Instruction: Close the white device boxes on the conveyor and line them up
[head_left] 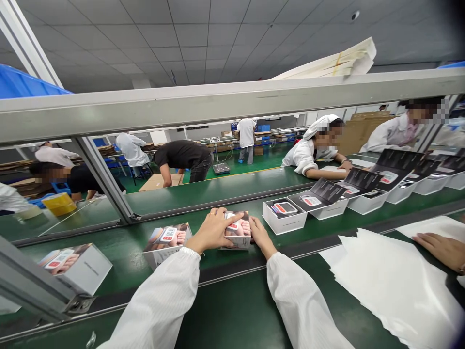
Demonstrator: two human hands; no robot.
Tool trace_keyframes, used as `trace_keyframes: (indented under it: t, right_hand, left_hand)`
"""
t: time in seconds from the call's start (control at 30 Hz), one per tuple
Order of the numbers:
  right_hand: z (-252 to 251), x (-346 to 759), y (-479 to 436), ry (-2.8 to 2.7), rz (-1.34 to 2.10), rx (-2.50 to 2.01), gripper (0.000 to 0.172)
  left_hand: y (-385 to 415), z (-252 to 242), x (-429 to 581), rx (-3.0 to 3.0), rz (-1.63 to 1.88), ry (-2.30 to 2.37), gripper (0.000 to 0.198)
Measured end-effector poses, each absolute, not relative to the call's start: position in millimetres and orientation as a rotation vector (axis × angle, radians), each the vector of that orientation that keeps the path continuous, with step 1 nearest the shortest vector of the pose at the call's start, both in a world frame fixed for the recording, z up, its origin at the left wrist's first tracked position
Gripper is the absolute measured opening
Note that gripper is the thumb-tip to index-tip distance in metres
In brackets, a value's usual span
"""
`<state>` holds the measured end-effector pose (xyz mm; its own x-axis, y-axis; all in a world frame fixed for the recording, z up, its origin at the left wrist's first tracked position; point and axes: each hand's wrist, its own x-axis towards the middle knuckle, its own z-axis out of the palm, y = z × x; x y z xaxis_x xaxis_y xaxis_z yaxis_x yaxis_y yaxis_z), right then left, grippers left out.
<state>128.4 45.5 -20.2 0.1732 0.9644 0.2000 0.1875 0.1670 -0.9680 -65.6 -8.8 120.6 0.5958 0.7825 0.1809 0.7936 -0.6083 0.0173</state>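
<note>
Between the two white fabric sleeves point(167, 291), the smooth green desk point(232, 310) gives open room near the person. Just beside the right hand point(260, 236), the open white cardboard box point(284, 222) leaves only a narrow gap. On the other side, the closed white box with printed lid point(169, 237) stands close to the left hand point(212, 230). Higher, the long grey metal beam point(232, 101) blocks passage; at right, loose white paper sheets point(392, 291) occupy the desk.

Loose white sleeves point(156, 300); gathered cuffs point(193, 255)

A metal rail point(218, 103) runs above the grip point(213, 228); white sheets point(392, 286) lie right of it, a cardboard carton point(154, 182) beyond, leftward.
</note>
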Motion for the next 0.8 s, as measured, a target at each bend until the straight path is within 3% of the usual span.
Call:
trace_keyframes:
  t: [0.13,0.4,0.47,0.63,0.8]
  right_hand:
    - [-3.2,134.8,34.4,-1.297,0.743,-1.332,0.04]
    - [19.7,205.7,29.1,-0.717,-0.09,-1.452,0.04]
    - [7.3,229.8,34.2,-0.555,-0.038,-1.556,0.039]
    - [-17.1,249.2,49.8,-0.644,0.467,-1.54,0.036]
    - [-14.2,227.8,48.6,-0.775,0.495,-1.298,0.04]
  left_hand:
    - [-11.6,128.1,-87.0,-2.785,-0.141,-1.596,0.098]
    - [-25.5,141.1,-110.8,-2.823,-0.04,-1.747,0.097]
    - [-28.1,141.2,-115.9,-2.798,-0.012,-1.745,0.097]
    - [-38.3,141.9,-104.2,-2.659,-0.132,-1.668,0.102]
    - [-50.9,131.7,-54.5,-2.624,-0.492,-1.444,0.091]
